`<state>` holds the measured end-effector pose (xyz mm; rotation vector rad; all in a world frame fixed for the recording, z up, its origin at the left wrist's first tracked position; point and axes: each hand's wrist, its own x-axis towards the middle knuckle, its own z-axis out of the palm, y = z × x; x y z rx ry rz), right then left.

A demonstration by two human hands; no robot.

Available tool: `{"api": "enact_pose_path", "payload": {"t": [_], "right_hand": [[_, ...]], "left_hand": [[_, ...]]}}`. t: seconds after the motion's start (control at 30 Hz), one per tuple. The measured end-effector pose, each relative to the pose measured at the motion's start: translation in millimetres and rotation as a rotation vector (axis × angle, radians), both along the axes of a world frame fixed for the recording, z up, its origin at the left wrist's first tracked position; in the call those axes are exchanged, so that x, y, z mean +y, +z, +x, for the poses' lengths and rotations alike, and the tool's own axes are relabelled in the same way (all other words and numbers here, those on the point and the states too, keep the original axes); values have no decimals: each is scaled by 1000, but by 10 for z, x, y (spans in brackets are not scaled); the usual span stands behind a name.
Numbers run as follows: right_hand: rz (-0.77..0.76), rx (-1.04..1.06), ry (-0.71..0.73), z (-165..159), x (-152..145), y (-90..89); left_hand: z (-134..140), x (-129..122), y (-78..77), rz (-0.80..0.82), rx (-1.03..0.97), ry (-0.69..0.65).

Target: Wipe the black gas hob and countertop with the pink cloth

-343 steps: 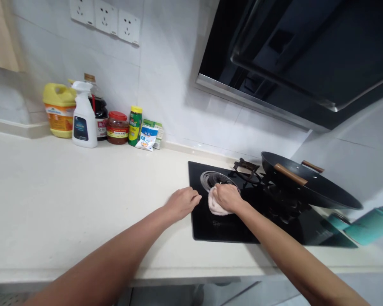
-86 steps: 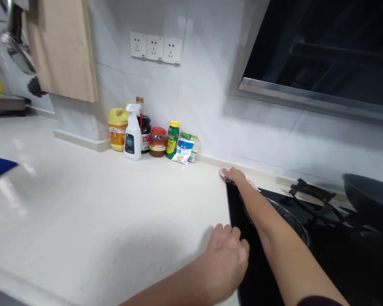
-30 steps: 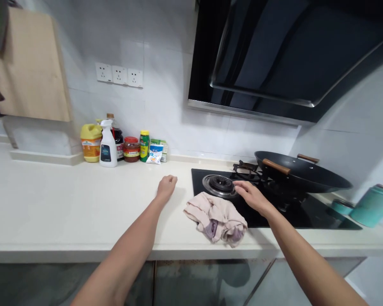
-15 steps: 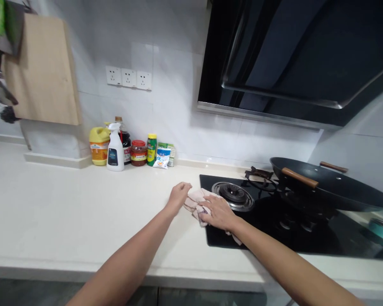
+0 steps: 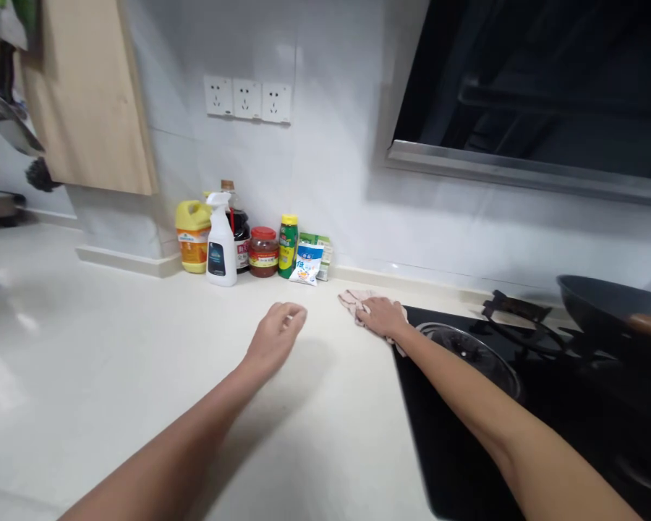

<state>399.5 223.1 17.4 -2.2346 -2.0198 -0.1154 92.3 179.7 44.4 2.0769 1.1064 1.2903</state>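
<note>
My right hand (image 5: 383, 317) presses down on a crumpled pinkish-white cloth (image 5: 352, 298) at the back left corner of the black gas cooktop (image 5: 439, 441). Part of the cloth lies on the white countertop (image 5: 336, 441), and part is hidden under the palm. My left hand (image 5: 278, 334) hovers over the counter to the left, apart from the cloth. Its fingers are curled in towards the thumb, with nothing in them.
Along the wall stand a yellow jug (image 5: 192, 239), a white spray bottle (image 5: 220, 246), a dark sauce bottle (image 5: 241, 231), a red-lidded jar (image 5: 263, 253), a green canister (image 5: 288, 246) and a white-blue packet (image 5: 307, 263). A wok (image 5: 597, 304) sits right. The range hood (image 5: 521, 170) overhangs.
My right hand has pushed the cloth back towards the wall, along the cooktop's left edge. My left hand has moved away from the cloth. The view has shifted closer.
</note>
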Motion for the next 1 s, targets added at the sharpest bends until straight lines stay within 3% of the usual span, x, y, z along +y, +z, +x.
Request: {"api": "enact_pose_path", "payload": {"t": [0.1, 0.2, 0.33, 0.43, 0.53, 0.73, 1.0], "right_hand": [[-13, 17, -25, -81, 519, -25], [-31, 52, -70, -183, 950, -26], [-44, 81, -119, -262, 1228, 25], [-47, 82, -123, -317, 1167, 47], [-54, 64, -81, -456, 915, 9], [-41, 34, 63, -997, 393, -99], [-85, 63, 47, -1698, 357, 91]], "left_hand": [[-14, -51, 100, 242, 15, -54], [-92, -53, 186, 448, 22, 7], [-241, 11, 277, 632, -2, 129], [-317, 47, 324, 669, -8, 186], [-366, 62, 355, 641, -36, 227], [-399, 95, 350, 565, -129, 260], [-439, 243, 211, 243, 80, 254]]}}
